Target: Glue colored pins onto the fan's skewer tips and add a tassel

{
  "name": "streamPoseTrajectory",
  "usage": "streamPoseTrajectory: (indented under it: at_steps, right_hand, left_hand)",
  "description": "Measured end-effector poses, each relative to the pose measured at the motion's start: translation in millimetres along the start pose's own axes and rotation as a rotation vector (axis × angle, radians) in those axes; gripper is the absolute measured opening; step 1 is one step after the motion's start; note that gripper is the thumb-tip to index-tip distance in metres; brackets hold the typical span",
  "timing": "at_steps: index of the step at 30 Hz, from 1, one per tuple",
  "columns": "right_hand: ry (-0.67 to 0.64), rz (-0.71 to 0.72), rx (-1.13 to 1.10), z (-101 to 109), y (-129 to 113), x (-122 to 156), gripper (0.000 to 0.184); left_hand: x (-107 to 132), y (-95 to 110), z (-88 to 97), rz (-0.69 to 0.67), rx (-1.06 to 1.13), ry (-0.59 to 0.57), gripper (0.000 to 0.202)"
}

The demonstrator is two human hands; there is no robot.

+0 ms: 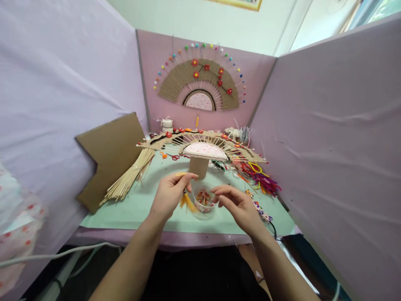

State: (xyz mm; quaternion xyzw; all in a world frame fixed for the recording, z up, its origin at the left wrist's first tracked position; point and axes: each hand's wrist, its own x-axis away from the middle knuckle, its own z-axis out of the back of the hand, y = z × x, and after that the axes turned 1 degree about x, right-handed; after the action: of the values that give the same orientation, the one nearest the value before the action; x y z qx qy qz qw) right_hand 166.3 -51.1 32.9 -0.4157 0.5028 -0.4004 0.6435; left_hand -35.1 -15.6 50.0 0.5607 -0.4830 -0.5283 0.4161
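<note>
My left hand (171,192) pinches a yellow tassel (188,203), whose strands hang below the fingers beside a clear plastic cup (203,213). Red and yellow beads or pinheads (203,198) lie in the cup; they are too small to name surely. My right hand (236,205) is at the cup's right rim, fingers apart, thumb and forefinger not meeting. Whether it touches the rim I cannot tell. Just beyond both hands, a fan of sticks and burlap (205,150) with red flowers rests raised on a cardboard support (198,167).
A bundle of thin sticks (128,175) and a cut cardboard sheet (109,154) are at left. Purple and yellow pipe cleaners (266,179) lie at right, near a patterned glue gun (262,212). Red scissors (174,157) lie behind. Another fan (200,79) hangs on the back panel.
</note>
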Motion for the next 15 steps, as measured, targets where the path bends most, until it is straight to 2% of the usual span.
streamPoseTrajectory:
  at_steps: [3,7,10,15]
  right_hand:
    - [0.069,0.029,0.114,-3,-3,-13,0.021]
    - [0.022,0.086,0.129,-23,-8,-30,0.023]
    - [0.059,0.094,0.057,-39,-6,-37,0.020]
    - [0.194,0.091,-0.032,-57,2,-41,0.015]
  left_hand:
    - [-2,8,0.8,-0.038,-0.208,-0.115,0.030]
    - [-1,9,-5.8,-0.097,-0.396,-0.242,0.024]
    - [1,7,-7.0,-0.139,-0.492,-0.244,0.025]
    - [1,4,0.2,-0.206,-0.574,-0.186,0.027]
